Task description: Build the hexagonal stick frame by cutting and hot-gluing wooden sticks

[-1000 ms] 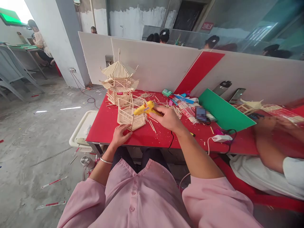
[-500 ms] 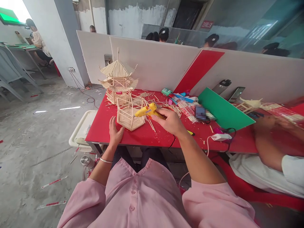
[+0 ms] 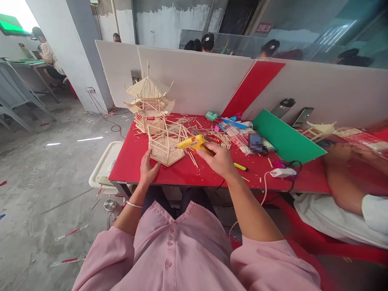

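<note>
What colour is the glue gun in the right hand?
The glue gun in the right hand is yellow; it shows best in the head view.

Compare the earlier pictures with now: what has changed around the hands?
The left hand has left the front corner of the open stick frame and moved to its left side. The right hand has shifted the yellow glue gun slightly rightward, keeping hold of it. The frame and the stick pagoda behind it stayed put.

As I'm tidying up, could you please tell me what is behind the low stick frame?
Behind the frame are the roofed stick model and loose sticks; the frame partly covers the model's base.
</note>
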The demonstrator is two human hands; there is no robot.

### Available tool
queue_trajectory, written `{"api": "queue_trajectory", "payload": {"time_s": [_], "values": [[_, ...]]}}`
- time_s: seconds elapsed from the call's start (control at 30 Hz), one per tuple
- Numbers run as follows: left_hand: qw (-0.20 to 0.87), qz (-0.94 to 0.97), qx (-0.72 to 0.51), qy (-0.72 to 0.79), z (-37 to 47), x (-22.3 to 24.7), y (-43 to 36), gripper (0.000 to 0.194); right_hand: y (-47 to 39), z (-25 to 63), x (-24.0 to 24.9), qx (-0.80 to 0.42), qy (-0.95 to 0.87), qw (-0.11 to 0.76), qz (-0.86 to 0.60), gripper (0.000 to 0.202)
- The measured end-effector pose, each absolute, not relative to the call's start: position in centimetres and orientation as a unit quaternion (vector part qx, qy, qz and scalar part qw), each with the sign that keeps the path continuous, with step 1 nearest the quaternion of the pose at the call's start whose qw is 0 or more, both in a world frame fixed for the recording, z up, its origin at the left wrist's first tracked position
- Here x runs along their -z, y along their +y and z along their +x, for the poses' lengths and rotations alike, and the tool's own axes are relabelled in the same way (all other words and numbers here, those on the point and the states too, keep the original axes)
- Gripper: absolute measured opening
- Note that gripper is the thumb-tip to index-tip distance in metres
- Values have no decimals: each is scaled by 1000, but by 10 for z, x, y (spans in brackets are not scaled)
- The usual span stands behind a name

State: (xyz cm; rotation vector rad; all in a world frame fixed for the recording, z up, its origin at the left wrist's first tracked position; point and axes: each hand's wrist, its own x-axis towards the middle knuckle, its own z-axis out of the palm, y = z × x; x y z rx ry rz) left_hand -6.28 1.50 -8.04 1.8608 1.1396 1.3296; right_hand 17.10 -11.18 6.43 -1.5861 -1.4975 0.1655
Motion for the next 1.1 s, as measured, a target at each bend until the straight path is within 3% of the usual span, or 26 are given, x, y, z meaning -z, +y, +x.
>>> {"api": "queue_trajectory", "payload": {"time_s": [0.27, 0.4, 0.53, 0.87, 1.0, 1.1], "values": [[314, 674, -510, 432, -65, 79, 13, 60, -121, 159, -56, -152, -598, 494, -613, 39], [320, 672, -510, 431, -65, 79, 14, 61, -122, 170, -40, -187, -499, 542, -650, 39], [331, 666, -508, 435, -65, 77, 14, 62, -109, 172, -10, -332, -294, 612, -655, 32], [336, 672, -495, 436, -66, 75, 13, 63, -88, 145, 21, -564, -157, 591, -555, 9], [336, 670, -499, 434, -66, 78, 15, 64, -102, 151, 25, -564, -163, 584, -561, 12], [339, 669, -505, 428, -66, 80, 15, 64, -114, 155, 29, -500, -186, 613, -583, 25]]}}
